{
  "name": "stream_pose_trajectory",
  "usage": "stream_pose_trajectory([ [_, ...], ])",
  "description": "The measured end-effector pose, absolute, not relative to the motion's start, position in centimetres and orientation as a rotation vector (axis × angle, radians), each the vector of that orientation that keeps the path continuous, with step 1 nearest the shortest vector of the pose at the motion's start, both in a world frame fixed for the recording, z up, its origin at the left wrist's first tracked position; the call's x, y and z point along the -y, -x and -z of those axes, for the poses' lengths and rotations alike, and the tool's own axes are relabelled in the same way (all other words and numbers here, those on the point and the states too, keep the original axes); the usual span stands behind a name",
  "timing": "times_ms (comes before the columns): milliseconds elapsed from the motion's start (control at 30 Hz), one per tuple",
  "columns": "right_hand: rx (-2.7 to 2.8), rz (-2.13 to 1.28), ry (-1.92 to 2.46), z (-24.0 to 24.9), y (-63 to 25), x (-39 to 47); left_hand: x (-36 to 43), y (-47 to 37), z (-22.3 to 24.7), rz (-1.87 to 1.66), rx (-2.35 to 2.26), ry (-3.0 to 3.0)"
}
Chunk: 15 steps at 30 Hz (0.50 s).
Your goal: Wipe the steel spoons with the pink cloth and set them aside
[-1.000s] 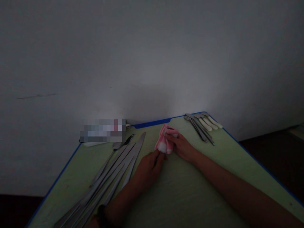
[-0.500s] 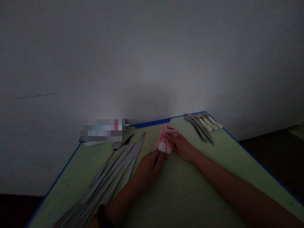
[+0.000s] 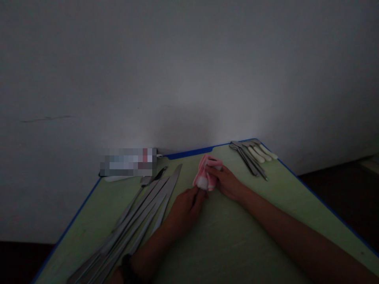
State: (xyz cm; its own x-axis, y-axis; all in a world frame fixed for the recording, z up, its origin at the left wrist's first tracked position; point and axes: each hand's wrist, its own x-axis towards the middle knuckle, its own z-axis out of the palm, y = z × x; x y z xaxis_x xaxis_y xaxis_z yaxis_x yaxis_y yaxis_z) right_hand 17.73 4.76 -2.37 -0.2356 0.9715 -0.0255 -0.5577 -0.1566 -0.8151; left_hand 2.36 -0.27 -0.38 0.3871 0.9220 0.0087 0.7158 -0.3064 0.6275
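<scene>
A pink and white cloth point(image 3: 203, 175) is bunched up over the middle of the table. My right hand point(image 3: 226, 181) is closed on its right side, thumb and fingers pressing into the folds. At the cloth's lower edge my left hand point(image 3: 188, 205) is pinched closed. Whatever it grips there is hidden by the fingers and the cloth. Several long metal knives point(image 3: 158, 197) lie fanned out beside and beneath my left forearm, with a metal spoon point(image 3: 145, 180) near their far ends.
On the far right, several metal utensils point(image 3: 248, 159) lie beside several white-handled pieces of cutlery point(image 3: 259, 153). A blurred-out box point(image 3: 127, 162) sits at the far left corner. The green table point(image 3: 237, 244) has a blue edge and meets a grey wall point(image 3: 189, 79).
</scene>
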Motion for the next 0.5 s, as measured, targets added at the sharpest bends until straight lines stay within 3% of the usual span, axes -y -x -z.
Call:
stream_pose_trajectory([
  [500,0.849,-1.666,0.723,2.45,-17.81,-4.81,0.20,-2.23,0.54,-0.526,-1.369,-2.117],
])
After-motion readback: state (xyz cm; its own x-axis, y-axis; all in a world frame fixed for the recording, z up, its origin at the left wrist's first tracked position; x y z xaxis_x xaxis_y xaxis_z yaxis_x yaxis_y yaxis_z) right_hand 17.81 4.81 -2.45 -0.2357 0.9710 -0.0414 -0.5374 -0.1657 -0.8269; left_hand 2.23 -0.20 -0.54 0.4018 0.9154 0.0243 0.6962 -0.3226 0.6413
